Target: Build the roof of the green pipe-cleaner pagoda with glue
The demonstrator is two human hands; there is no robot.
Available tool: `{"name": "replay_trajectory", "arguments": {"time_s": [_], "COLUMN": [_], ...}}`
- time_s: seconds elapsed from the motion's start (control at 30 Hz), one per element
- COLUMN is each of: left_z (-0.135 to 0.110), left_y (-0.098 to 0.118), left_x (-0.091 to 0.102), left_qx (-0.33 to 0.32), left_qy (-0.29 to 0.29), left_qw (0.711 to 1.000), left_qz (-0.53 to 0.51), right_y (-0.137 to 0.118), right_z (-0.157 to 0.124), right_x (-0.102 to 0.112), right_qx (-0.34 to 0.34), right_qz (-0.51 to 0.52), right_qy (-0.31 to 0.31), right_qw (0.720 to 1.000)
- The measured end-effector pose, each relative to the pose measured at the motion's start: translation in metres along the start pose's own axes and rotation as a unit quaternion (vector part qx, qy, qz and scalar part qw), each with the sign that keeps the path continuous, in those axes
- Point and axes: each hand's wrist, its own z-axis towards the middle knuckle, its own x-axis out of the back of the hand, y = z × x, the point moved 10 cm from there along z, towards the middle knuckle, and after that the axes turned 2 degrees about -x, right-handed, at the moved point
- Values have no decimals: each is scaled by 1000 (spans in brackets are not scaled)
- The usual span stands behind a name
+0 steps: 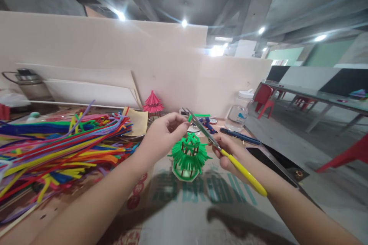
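Note:
My left hand [168, 134] pinches a short piece of green pipe cleaner [190, 118] between thumb and fingertips. My right hand [230, 151] is closed around a pair of scissors [243, 173] with yellow handles. Their metal blades point up and to the left, right beside the green piece; whether they touch it I cannot tell. Below and between both hands stands a small green pagoda model [189, 157], with fringed pipe-cleaner roofs, brown posts and an octagonal base. It rests on the cardboard [169, 214].
Many coloured pipe cleaners [66, 149] lie heaped on the left. A pink pagoda model [153, 103] stands at the back. Behind the hands is a blue glue gun [211, 127]. To the right are a clear water bottle [238, 113] and a blue-handled tool [240, 136].

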Motion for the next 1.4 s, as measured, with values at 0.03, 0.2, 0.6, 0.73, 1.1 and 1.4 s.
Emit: {"name": "replay_trajectory", "arguments": {"time_s": [0.03, 0.2, 0.6, 0.73, 1.1, 1.4], "left_z": [-1, -5, -6, -5, 8, 18], "left_y": [1, 1, 10, 7, -9, -16], "left_x": [-4, -17, -16, -17, 5, 51], "left_qx": [-3, -19, -49, -46, -6, -3], "left_qy": [-9, -41, -37, -45, -25, 47], "left_qw": [1000, 997, 993, 992, 990, 998], "left_qz": [11, 65, 97, 108, 138, 38], "right_y": [-2, -3, 10, 19, 58, 133], "right_z": [0, 0, 4, 4, 16, 9], "right_x": [-4, -8, -1, 8, 46, 32], "right_qx": [4, 32, 0, -46, -127, -197], "right_qz": [20, 65, 39, -23, -198, -351], "right_qy": [-12, -32, 29, 84, 136, -10], "right_qw": [1000, 997, 999, 995, 962, 915]}}
